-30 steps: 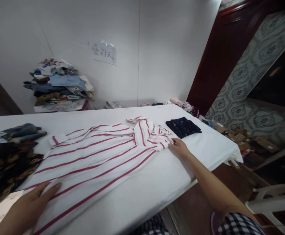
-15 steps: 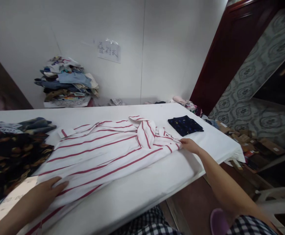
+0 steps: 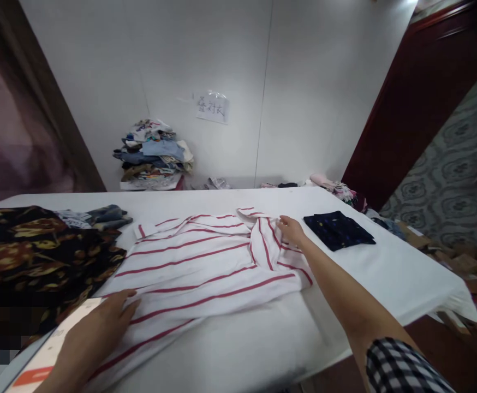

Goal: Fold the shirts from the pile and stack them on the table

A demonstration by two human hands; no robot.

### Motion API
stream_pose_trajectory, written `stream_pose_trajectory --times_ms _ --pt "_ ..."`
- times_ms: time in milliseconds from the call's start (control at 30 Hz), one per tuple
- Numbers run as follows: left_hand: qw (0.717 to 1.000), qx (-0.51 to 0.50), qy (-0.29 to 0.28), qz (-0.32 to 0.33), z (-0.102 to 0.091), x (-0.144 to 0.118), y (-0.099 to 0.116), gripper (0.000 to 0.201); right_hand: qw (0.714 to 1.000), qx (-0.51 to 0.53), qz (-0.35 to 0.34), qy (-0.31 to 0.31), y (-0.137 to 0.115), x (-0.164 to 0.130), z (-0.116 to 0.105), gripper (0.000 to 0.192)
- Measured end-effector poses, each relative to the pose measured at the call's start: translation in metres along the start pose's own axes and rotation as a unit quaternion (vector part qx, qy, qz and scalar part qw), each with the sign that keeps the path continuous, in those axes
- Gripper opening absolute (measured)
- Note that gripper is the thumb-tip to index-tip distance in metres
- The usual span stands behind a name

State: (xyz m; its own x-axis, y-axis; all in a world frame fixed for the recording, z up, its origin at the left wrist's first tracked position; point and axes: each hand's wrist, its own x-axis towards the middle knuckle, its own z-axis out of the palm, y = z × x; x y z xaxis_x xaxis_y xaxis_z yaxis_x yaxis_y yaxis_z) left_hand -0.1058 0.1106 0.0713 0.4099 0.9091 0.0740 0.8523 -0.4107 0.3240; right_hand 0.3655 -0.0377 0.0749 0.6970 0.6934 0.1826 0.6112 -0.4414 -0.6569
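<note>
Shirt (image 3: 206,267) spread on table (image 3: 386,273) – smoothing step. Left hand (image 3: 99,333) flat, open on hem; right hand (image 3: 291,230) pinching bunched sleeve. Next – probably pull sleeve flat.

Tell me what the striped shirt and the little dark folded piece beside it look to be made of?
Striped shirt: apparently thin woven cloth, matte white with red stripes; it creases and bunches softly. Dark folded piece: also fabric, matte navy with tiny specks, lying flat; the fibre can't be told.
</note>
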Motion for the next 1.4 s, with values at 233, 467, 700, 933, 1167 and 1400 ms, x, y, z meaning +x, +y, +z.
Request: stream_pose_trajectory --times_ms 233,467,700,933,1167,1400 --pt "0.993 -0.049 0.061 0.091 0.012 -0.002 -0.002 0.036 1.000 -0.024 0.000 -0.005 -0.036 0.061 0.011 0.024" --pt "0.945 -0.324 -0.044 0.013 0.015 0.001 0.050 0.049 0.924 0.084 -0.366 -0.077 -0.103 -0.024 0.005 0.033" --pt "0.936 -0.341 -0.082 0.020 0.029 0.012 0.100 0.058 0.824 -0.008 -0.427 -0.371 -0.079 -0.170 0.020 0.042" --pt "0.920 -0.197 -0.073 0.332 0.044 -0.036 0.189 0.046 0.881 -0.105 -0.402 -0.226 -0.051 -0.208 0.041 0.023" --pt "0.934 -0.138 -0.172 0.280 0.062 -0.029 0.230 0.024 0.878 -0.134 -0.431 -0.163 -0.054 -0.214 0.058 0.024" --pt "0.940 -0.321 0.029 0.110 0.026 -0.018 0.155 0.038 0.905 -0.089 -0.400 -0.119 -0.032 -0.224 0.034 0.033"
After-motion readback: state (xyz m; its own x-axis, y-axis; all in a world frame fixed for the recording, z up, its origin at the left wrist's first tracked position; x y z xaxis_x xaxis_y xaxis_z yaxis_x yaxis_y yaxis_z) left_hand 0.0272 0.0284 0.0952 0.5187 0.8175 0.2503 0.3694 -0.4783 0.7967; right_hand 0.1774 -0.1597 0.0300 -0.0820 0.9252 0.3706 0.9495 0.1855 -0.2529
